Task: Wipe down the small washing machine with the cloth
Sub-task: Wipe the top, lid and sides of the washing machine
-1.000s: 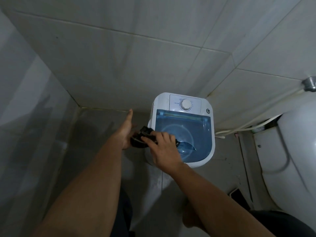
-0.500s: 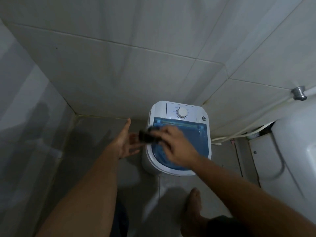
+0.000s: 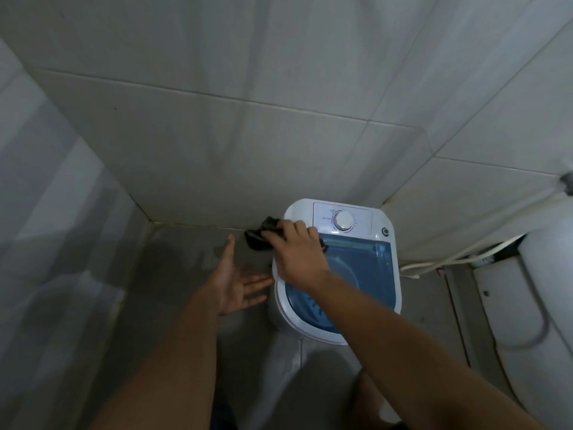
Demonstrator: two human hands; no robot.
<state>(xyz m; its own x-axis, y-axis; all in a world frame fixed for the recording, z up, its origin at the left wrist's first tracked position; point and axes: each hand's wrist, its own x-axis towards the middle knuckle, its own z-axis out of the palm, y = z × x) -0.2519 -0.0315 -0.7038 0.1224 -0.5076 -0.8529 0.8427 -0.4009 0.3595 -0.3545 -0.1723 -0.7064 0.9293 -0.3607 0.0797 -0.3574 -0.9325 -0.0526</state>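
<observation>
A small white washing machine (image 3: 384, 243) with a clear blue lid (image 3: 366, 268) and a white dial (image 3: 343, 220) stands on the floor against the tiled wall. My right hand (image 3: 294, 252) presses a dark cloth (image 3: 262, 235) onto the machine's top left corner, near the lid's hinge edge. Part of the cloth hangs off the left rim. My left hand (image 3: 235, 280) is spread flat with fingers apart, beside the machine's left wall, its fingertips at or close to that wall.
Grey tiled walls (image 3: 248, 135) close in behind and on the left. A white toilet (image 3: 533, 299) fills the right edge, with white hoses (image 3: 449, 259) running along the wall behind the machine. My bare foot (image 3: 369, 395) stands on the grey floor below the machine.
My right hand has slid the cloth from the lid's near left edge up to the top left corner of the machine. The left hand has dropped lower beside the machine's wall.
</observation>
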